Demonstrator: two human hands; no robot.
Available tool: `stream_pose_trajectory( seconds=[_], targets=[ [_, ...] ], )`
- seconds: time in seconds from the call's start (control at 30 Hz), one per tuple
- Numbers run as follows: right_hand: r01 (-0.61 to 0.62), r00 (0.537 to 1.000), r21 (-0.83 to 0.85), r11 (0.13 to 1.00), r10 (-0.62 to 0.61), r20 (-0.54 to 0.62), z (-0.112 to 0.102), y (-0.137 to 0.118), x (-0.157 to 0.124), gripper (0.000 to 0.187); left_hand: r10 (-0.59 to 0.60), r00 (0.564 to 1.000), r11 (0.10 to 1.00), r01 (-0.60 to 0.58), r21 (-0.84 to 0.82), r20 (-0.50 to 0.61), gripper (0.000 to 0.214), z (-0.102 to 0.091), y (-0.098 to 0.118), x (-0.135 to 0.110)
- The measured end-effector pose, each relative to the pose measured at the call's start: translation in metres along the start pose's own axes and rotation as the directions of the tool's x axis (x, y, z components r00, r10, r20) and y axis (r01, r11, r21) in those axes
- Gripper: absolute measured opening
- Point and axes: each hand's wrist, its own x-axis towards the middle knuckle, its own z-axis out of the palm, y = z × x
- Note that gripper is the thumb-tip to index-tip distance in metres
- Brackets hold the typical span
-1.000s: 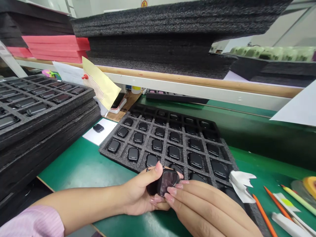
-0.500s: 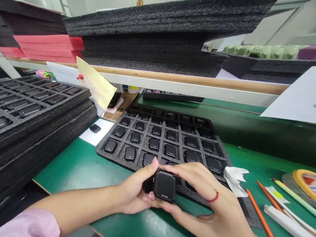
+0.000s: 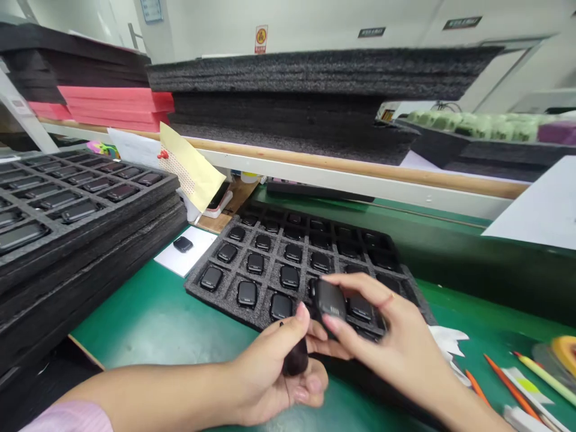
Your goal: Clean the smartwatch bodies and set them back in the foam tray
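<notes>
My right hand (image 3: pixel 387 324) grips a black smartwatch case (image 3: pixel 330 299) by its edges, thumb below and fingers above. The case has a row of small pale marks and is slightly blurred. It is over the near part of a grey-black foam tray (image 3: pixel 265 294), whose pockets hold several similar cases, such as a watch case (image 3: pixel 247 293) in the near row. Just left of the right hand, my left hand (image 3: pixel 281 372) is closed around a dark, rounded object (image 3: pixel 296 358); its kind cannot be made out.
Stacked foam trays (image 3: pixel 121 252) with more watches rise at left. A single watch case (image 3: pixel 183 244) lies on white paper (image 3: pixel 173 259). A shelf edge (image 3: pixel 360 174) crosses behind the tray. Orange sticks (image 3: pixel 513 387), white tissue (image 3: pixel 450 342) and yellow tape (image 3: pixel 564 354) are at right.
My right hand has lifted the watch case away from my left hand, up and to the right, over the tray. My left hand keeps the dark object. The camera view has tilted up.
</notes>
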Motion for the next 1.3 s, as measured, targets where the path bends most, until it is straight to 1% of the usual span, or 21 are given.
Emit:
stream_pose_trajectory(
  seconds=[0.03,0.07,0.2,0.23,0.3,0.33,0.4,0.43,0.5,0.57,0.63,0.7,0.77,0.8,0.87,0.93,1.0,1.03,1.1,1.17,1.3],
  targets=[
    [-0.095,0.995,-0.019,0.995,0.096,0.023,0.005,0.011,0.012,0.03,0.002,1.0,1.0,-0.002,0.031,-0.005,0.056,0.0,-0.001,0.0],
    [-0.141,0.989,-0.042,0.989,0.143,0.048,0.013,0.022,0.027,0.03,-0.002,1.0,0.997,0.002,0.073,-0.001,0.059,0.0,-0.002,0.0],
    [-0.195,0.973,-0.156,0.968,0.211,0.094,0.053,0.057,0.097,0.03,-0.042,0.998,0.944,0.025,0.328,0.045,0.078,-0.007,-0.008,0.006],
    [-0.204,0.969,-0.185,0.961,0.225,0.098,0.064,0.062,0.114,0.028,-0.018,0.999,0.907,-0.001,0.421,0.041,0.081,-0.009,-0.01,0.008],
    [-0.221,0.966,-0.219,0.95,0.244,0.082,0.083,0.069,0.145,0.028,-0.039,0.998,0.798,-0.002,0.603,0.055,0.086,-0.014,-0.012,0.013],
    [-0.227,0.967,-0.225,0.948,0.247,0.064,0.091,0.072,0.158,0.029,-0.05,0.998,0.749,0.011,0.663,0.039,0.087,-0.016,-0.013,0.016],
    [-0.224,0.97,-0.212,0.951,0.239,0.044,0.104,0.076,0.177,0.031,-0.076,0.997,0.678,0.073,0.731,-0.028,0.087,-0.019,-0.014,0.021],
    [-0.217,0.972,-0.196,0.956,0.229,0.043,0.11,0.077,0.182,0.032,-0.073,0.995,0.664,0.101,0.741,-0.07,0.086,-0.021,-0.014,0.024],
    [-0.197,0.977,-0.152,0.969,0.207,0.055,0.117,0.081,0.188,0.031,-0.067,0.992,0.667,0.122,0.735,-0.104,0.084,-0.023,-0.015,0.029],
    [-0.18,0.979,-0.099,0.979,0.188,0.074,0.12,0.084,0.189,0.029,-0.079,0.993,0.712,0.115,0.693,-0.085,0.081,-0.024,-0.014,0.032],
    [-0.167,0.981,-0.042,0.985,0.17,0.092,0.117,0.085,0.185,0.029,-0.127,0.99,0.777,0.133,0.616,-0.054,0.081,-0.024,-0.013,0.032],
    [-0.153,0.983,0.018,0.988,0.15,0.105,0.108,0.082,0.176,0.028,-0.168,0.986,0.85,0.152,0.504,-0.013,0.079,-0.024,-0.011,0.03],
    [-0.143,0.985,0.079,0.987,0.133,0.113,0.094,0.07,0.16,0.028,-0.158,0.986,0.923,0.131,0.361,0.046,0.071,-0.024,-0.008,0.025],
    [-0.136,0.986,0.111,0.984,0.123,0.116,0.085,0.061,0.147,0.027,-0.136,0.989,0.952,0.113,0.283,0.065,0.066,-0.023,-0.006,0.023],
    [-0.107,0.988,0.186,0.977,0.084,0.128,0.066,0.037,0.116,0.027,-0.085,0.995,0.989,0.079,0.128,0.044,0.059,-0.021,-0.001,0.018],
    [-0.066,0.992,0.254,0.965,0.035,0.122,0.046,0.01,0.079,0.035,-0.027,0.999,0.999,0.027,-0.017,-0.019,0.057,-0.018,0.003,0.015],
    [-0.033,0.996,0.294,0.955,0.007,0.089,0.027,-0.014,0.043,0.04,0.017,0.999,0.99,-0.024,-0.139,-0.051,0.055,-0.015,0.007,0.013],
    [0.01,0.996,0.297,0.955,-0.037,0.087,0.02,-0.023,0.028,0.036,0.034,0.998,0.983,-0.041,-0.177,-0.044,0.054,-0.013,0.007,0.013],
    [0.145,0.983,0.19,0.971,-0.163,0.08,0.009,-0.034,0.003,0.025,0.053,0.999,0.978,-0.053,-0.201,-0.004,0.055,-0.011,0.008,0.012],
    [0.227,0.97,0.087,0.97,-0.233,0.069,0.005,-0.037,-0.011,0.024,0.047,0.998,0.982,-0.039,-0.183,0.039,0.057,-0.011,0.008,0.012],
    [0.218,0.976,0.088,0.972,-0.219,0.003,0.01,-0.036,-0.02,0.01,0.024,0.997,0.99,-0.014,-0.141,0.073,0.059,-0.014,0.008,0.012]
  ],
)
